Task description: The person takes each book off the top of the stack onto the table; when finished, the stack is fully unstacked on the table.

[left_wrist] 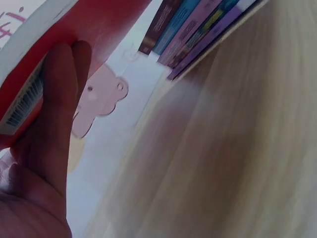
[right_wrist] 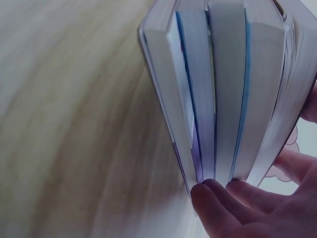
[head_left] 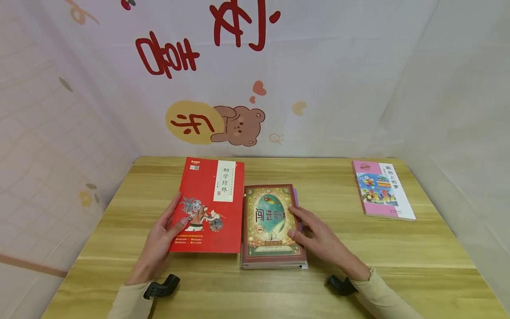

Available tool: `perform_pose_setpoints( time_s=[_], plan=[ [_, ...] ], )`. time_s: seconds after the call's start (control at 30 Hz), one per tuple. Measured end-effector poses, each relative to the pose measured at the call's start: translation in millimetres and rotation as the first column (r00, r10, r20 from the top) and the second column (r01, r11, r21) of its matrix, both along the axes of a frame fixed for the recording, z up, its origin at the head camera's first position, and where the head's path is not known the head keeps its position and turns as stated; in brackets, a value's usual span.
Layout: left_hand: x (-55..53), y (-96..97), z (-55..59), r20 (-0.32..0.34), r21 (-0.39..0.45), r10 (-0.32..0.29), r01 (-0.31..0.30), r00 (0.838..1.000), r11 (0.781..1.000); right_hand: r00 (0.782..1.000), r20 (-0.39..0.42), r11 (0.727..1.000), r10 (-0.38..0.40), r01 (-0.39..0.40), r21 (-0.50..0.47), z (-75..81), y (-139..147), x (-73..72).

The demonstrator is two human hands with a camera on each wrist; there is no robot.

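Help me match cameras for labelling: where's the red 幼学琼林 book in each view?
Head: the red 幼学琼林 book, left of centre, in the left hand.
Left wrist: upper left, barcode showing.
Right wrist: not in it.
Shared landmark: book stack, central in head, top in left wrist, upper right in right wrist.

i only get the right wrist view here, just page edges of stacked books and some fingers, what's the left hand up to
Observer: The left hand holds a red book by its left edge, as the head view shows.
Operator: ok and is any book lying off by itself
Observer: Yes, a pink-and-white book lies on the table, well to the right of the stack.
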State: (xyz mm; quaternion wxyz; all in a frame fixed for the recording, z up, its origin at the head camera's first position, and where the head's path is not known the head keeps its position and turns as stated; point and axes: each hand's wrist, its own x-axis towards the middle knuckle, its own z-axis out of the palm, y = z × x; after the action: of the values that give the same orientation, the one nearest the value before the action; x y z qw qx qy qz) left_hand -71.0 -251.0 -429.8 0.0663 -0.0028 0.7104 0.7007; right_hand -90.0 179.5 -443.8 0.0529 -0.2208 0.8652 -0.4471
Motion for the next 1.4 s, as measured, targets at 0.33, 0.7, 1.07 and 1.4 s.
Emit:
perform_pose_setpoints(
  time_s=[0.33,0.7,1.07,1.4],
  plan=[
    [-15.1,-38.2,4.3,-0.061,-0.002,0.020,-0.020,0.998,1.000,1.000,-0.013,1.000,0.016,-0.016,-0.007,-0.6,0,0.1],
    [-39.6,-73.2,12.5,-0.119,0.047,-0.005,0.011,0.993,0.999,1.000,-0.010,1.000,0.004,-0.004,0.008,-0.7,0,-0.9],
    [-58.2,-111.7,12.7,-0.019,0.007,0.002,-0.002,1.000,1.000,1.000,-0.017,0.999,-0.018,0.019,0.035,-1.1,-1,1.8],
    [-67.0,-125.3,9.5,0.081,-0.043,-0.007,0.010,0.997,0.999,1.000,-0.018,0.999,-0.004,0.005,0.037,-0.9,-2,0.3]
  ],
)
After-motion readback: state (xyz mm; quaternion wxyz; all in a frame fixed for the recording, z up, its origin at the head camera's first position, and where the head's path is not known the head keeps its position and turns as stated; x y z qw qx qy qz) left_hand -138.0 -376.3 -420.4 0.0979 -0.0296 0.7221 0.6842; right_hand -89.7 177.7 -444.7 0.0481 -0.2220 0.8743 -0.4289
